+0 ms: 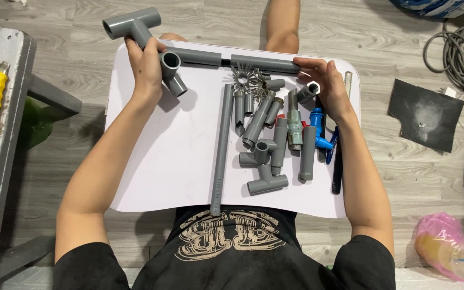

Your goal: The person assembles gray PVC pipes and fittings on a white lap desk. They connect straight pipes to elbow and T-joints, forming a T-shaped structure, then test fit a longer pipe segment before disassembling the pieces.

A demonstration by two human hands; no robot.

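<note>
the left hand (147, 67) is wrapped shut around a built-up piece of grey pipe fittings (140, 29), a tee sticking out above the knuckles and an elbow (172, 67) with its open mouth just under the thumb. from that hand a short grey pipe (194, 56) runs off toward the other hand and meets a second pipe (264, 64) at a dark joint about midway between them. the right hand (328, 86) has its fingers closed over the far end of that second pipe, resting on the white board (157, 156) across the lap. judging by this, the step is pressing the two pipes together end to end; it goes best if both hands keep the pipes in one straight line, flat on the board, and push evenly without twisting. below the right hand's fingers lies a heap of loose fittings (267, 145), a blue-handled valve (318, 129) and a long pipe (221, 150), near enough that the wrist could knock them.
</note>
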